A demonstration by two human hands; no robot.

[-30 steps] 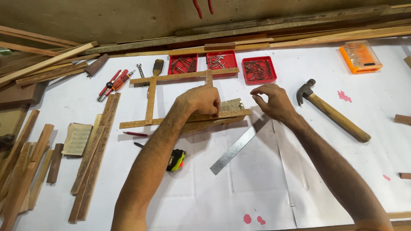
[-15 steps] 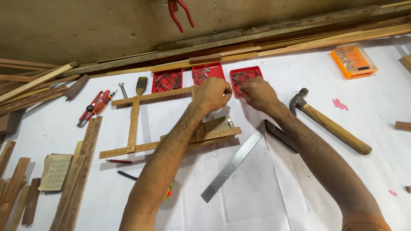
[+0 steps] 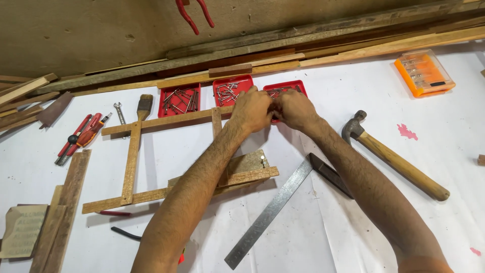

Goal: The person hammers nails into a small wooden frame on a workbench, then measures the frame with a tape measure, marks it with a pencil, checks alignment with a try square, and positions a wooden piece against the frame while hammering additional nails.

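Red nail tray (image 3: 298, 86): left hand (image 3: 252, 108), right hand (image 3: 294, 108) touching above.

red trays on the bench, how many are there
3, in a row near the back planks: left tray open to view, middle tray beside the left hand, right tray partly covered by the right hand.

Glossy red plastic tray (image 3: 286, 89), rough wooden frame (image 3: 132, 162)

Fingertips of left hand (image 3: 252, 108) and right hand (image 3: 294, 108) hidden; red pliers (image 3: 194, 15) cut off far; sandpaper (image 3: 20, 231) cut off left.
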